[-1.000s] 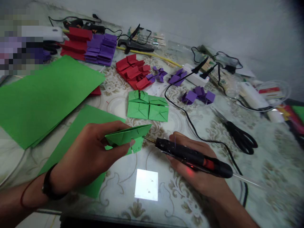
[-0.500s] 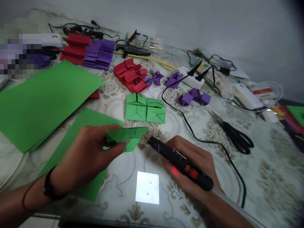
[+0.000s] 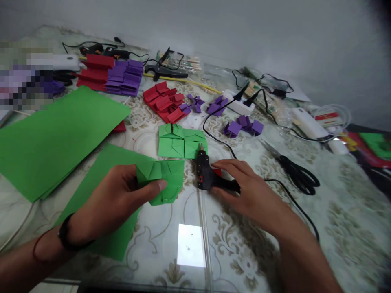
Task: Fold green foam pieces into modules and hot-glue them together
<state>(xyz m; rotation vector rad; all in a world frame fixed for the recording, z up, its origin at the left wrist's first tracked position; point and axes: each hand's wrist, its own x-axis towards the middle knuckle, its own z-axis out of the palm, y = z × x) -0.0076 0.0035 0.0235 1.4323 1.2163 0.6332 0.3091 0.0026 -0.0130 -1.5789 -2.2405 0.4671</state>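
Note:
My left hand [image 3: 122, 199] pinches a folded green paper piece [image 3: 171, 179], thumb on its front face. Its folded face is turned towards me, and a shiny strip shows along the lower edge. A black glue gun [image 3: 203, 171] lies on its side, nozzle pointing away from me, with a clear glue stick [image 3: 205, 236] trailing from its back. My right hand [image 3: 241, 183] is loosely around the gun's handle, fingers above and thumb below. Just beyond both hands is a joined green folded paper block [image 3: 183, 142]; the nozzle overlaps its near right corner in view.
Green sheets [image 3: 64, 138] lie at the left, partly under my left forearm. Black scissors [image 3: 296, 171] sit at the right, near the gun's black cord [image 3: 287, 187]. Farther back are red folded pieces [image 3: 165, 101], purple folded pieces [image 3: 242, 125] and a white power strip [image 3: 238, 103].
My right hand has swung the glue gun away from the green piece and laid it down to the right. My left hand has tilted the piece so its folded face shows.

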